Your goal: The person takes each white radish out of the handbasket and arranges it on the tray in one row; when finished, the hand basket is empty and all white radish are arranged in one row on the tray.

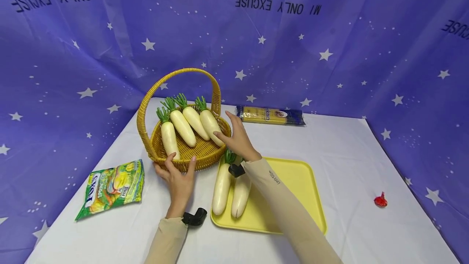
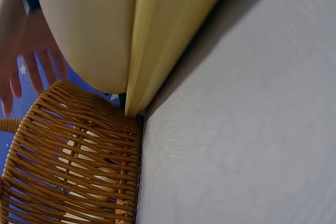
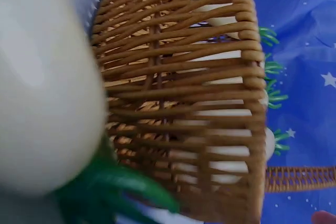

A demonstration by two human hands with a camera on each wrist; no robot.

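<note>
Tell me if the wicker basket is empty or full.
Partly filled: four white radishes lie in the wicker basket, its woven bottom showing between them.

head camera, above and behind left hand [image 1: 179, 182] and right hand [image 1: 239, 139], faces forward and down; widest view, taking in basket [image 1: 205, 160] just ahead of left hand. left-wrist camera, low beside left hand, turned sideways, faces basket's woven side close up, right hand beyond. right-wrist camera, below right hand, also sideways, faces same basket; blurred radish [image 3: 47, 77] almost at lens. both wrist views share basket wall; head and left-wrist views share right hand.
</note>
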